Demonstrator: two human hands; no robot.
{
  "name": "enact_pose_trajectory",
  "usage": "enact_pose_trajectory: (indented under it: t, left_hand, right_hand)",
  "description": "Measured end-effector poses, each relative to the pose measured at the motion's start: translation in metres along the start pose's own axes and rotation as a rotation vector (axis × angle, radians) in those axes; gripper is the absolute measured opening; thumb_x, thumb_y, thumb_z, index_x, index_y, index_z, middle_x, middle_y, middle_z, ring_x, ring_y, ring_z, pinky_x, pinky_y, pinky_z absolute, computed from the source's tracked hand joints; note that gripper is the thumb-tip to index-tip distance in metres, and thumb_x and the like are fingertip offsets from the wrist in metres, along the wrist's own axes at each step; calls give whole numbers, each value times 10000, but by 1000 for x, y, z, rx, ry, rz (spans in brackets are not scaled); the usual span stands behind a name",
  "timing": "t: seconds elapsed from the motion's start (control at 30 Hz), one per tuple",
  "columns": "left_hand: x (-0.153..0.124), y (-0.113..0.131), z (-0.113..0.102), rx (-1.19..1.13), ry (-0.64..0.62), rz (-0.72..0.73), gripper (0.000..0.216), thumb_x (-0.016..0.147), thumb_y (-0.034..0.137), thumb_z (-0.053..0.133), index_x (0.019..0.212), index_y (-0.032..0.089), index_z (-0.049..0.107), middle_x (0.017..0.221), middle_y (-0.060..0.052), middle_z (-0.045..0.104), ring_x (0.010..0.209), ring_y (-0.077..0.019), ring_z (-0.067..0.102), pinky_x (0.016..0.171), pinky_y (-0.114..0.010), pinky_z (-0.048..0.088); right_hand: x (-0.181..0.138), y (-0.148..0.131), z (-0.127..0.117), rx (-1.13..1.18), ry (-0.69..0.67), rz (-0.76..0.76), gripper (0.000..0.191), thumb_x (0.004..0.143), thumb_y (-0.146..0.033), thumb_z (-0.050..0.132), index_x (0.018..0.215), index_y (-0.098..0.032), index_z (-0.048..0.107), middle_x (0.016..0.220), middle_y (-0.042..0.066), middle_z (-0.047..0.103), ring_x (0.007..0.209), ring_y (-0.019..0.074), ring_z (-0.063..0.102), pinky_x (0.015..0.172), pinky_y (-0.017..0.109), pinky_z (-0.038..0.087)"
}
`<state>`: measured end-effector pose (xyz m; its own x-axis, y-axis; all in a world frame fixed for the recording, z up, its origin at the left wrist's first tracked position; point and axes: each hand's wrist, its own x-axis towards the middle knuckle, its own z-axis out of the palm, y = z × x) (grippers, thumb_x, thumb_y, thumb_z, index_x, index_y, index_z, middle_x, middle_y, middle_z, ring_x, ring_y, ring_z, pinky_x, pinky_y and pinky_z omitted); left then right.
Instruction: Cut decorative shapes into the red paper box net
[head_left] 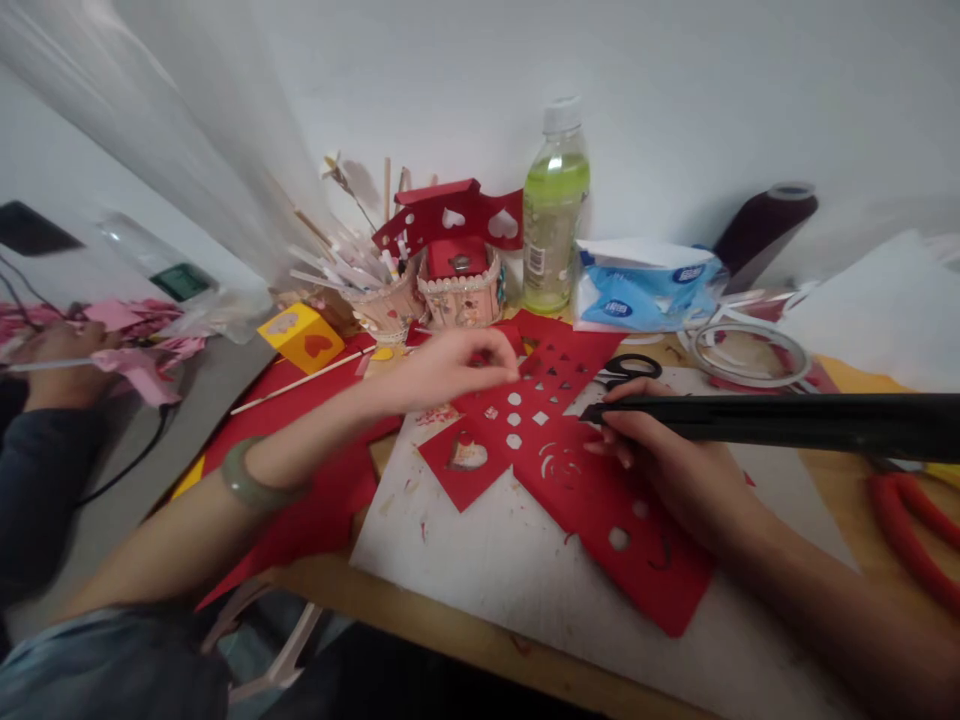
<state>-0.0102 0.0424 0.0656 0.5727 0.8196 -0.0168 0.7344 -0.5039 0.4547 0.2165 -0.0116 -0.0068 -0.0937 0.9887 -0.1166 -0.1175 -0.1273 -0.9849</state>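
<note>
My left hand (466, 368) is over the cut red paper, fingers curled and tips together in a pinch; whether anything is between them I cannot make out. My right hand (660, 450) is closed around a long black rod-shaped tool (780, 420), which runs out of view at the right. Its dark tip points at the red paper sheet (645, 560), pierced with hearts, dots, diamonds and curved slits. A small red square (450, 485) with a heart cut-out lies beside it on the pale board (465, 560). Black-handled scissors (634, 368) lie just beyond my right hand.
Behind stand a drink bottle (556, 215), a blue tissue pack (645, 285) and pen-filled decorated cups (386, 305). A tape roll (750, 352) and red-handled pliers (911, 535) are right. A co-worker's hand (64, 360) works at left near a pink glue gun (139, 372).
</note>
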Motion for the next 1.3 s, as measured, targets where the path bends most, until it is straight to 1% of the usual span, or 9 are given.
enact_pose_trajectory:
  t: [0.17,0.33,0.43,0.57,0.73,0.8,0.93,1.13,1.3]
  left_hand:
    - [-19,-39,-37,313,386,-322,201,911,254,474,930,113,616,880,-114,666,892,-260,628,808,-390,469]
    - [-33,-50,-31,488,461,-411,365,898,160,396,1222,160,563,1036,-125,675,1071,-314,591,901,-462,435]
    - [-33,-42,-16,479,401,-310,456,867,107,392,1301,186,507,1267,-101,593,1188,-274,539,947,-405,446]
    - [-31,-30,1,413,283,-123,320,915,227,463,1206,154,576,1160,-87,660,1045,-235,635,877,-354,511]
    - [-41,-7,24,384,197,267,445,865,397,627,1230,156,542,1271,-87,598,1153,-177,578,920,-281,504]
    - [-49,5,36,407,190,419,359,873,381,624,1174,191,581,1249,-53,616,1127,-164,591,915,-278,508]
    - [-62,26,63,603,313,745,222,945,150,452,1054,131,644,1060,-65,706,905,-193,667,763,-328,550]
    - [-63,34,73,715,462,876,212,879,64,470,919,68,678,854,-78,729,630,-144,639,487,-245,488]
    - [-67,30,64,723,641,925,174,867,96,519,927,71,680,889,-71,729,660,-147,657,543,-244,517]
  right_hand:
    - [-1,-4,-1,84,24,-6,152,712,-282,654,817,-239,551,521,-82,521,449,71,439,515,202,459]
    - [0,-13,-4,118,94,-31,216,678,-330,686,806,-235,540,519,-71,547,440,69,444,411,167,361]
    - [0,-16,-5,111,136,-36,239,669,-348,697,816,-232,548,522,-75,532,446,70,449,418,170,382]
    - [-1,-17,-6,57,176,-70,214,679,-320,706,812,-229,565,513,-76,524,444,61,422,409,158,365]
    - [-1,-15,-10,1,180,-106,208,711,-331,702,845,-245,567,525,-79,518,464,66,437,418,154,358]
    - [-2,-14,-10,-18,151,-99,208,723,-337,695,856,-243,566,516,-79,515,456,71,435,409,163,348]
    - [-3,-11,-10,-37,107,-92,212,733,-345,679,872,-241,558,512,-80,513,439,74,426,396,175,331]
    - [-2,-14,-11,-71,177,-142,225,743,-387,674,882,-251,562,546,-75,531,455,75,447,419,178,382]
    - [-7,-20,-10,-150,236,-144,328,752,-501,667,958,-263,574,657,-15,645,561,147,607,483,247,496]
